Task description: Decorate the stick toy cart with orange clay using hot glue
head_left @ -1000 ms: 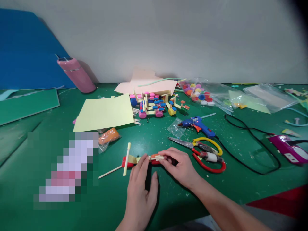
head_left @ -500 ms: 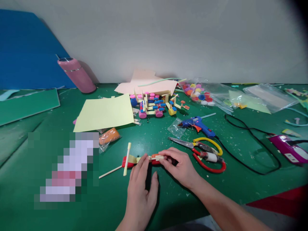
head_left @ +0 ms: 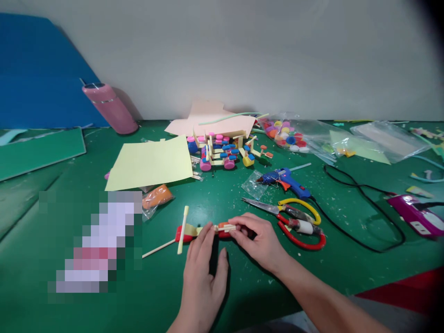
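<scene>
A small model of red pieces and pale sticks (head_left: 185, 232) lies on the green table, with a yellow-tipped crosspiece at its left end. My left hand (head_left: 206, 273) rests over its middle, fingertips on it and the thumb held apart. At the model's right end, my right hand (head_left: 256, 238) pinches short pale sticks (head_left: 227, 228) between thumb and fingers, above a red and orange piece. A thin stick (head_left: 158, 249) reaches out to the lower left of the model. Part of the model is hidden under my left fingers.
Scissors (head_left: 294, 217) and a blue glue gun (head_left: 286, 180) with a black cable lie to the right. Behind are finished-looking small models (head_left: 222, 155), yellow paper (head_left: 151, 162) and a bag of colored caps (head_left: 287, 136). A pink bottle (head_left: 113, 108) leans at the back left.
</scene>
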A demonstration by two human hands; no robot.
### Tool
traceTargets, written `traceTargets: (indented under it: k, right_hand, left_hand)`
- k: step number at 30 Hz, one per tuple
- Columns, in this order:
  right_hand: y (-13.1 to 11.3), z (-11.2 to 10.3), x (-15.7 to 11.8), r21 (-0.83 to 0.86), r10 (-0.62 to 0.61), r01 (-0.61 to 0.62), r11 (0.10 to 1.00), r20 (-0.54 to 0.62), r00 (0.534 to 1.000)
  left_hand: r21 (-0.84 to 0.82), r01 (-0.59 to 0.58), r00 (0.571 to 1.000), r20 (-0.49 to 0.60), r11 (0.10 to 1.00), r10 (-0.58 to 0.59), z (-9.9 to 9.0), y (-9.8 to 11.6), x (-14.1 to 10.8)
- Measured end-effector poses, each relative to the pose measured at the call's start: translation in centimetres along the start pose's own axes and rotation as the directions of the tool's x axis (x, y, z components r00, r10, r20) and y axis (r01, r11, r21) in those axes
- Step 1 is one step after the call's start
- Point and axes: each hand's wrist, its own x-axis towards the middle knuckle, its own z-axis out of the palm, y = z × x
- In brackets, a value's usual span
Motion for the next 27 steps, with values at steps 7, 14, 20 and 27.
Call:
traceTargets:
  k: [7, 14, 20, 27]
  right_hand:
    - [0.04, 0.02, 0.02, -0.004, -0.003, 0.003, 1.0, -0.001, 1.0]
    - [0.01, 0.02, 0.02, -0.005, 0.002, -0.002, 1.0, 0.0, 1.0]
    - [0.05, -0.02, 0.0, -0.003, 0.001, -0.001, 1.0, 0.001, 1.0]
    - [0.11, 0.05, 0.02, -0.008, -0.006, 0.006, 1.0, -0.001, 1.0]
  left_hand:
    - [-0.016, 0.006, 1.0, -0.01, 1.0, -0.006, -0.03, 0.05, 0.05]
    - [-0.016, 0.018, 1.0, 0.004, 1.0, -0.018, 0.01, 0.03, 0.02]
    - [-0.018, 0.008, 1.0, 0.001, 1.0, -0.008, -0.02, 0.0, -0.04]
    - [-0.018, 0.018, 1.0, 0.005, 1.0, -0.018, -0.12, 0.01, -0.03]
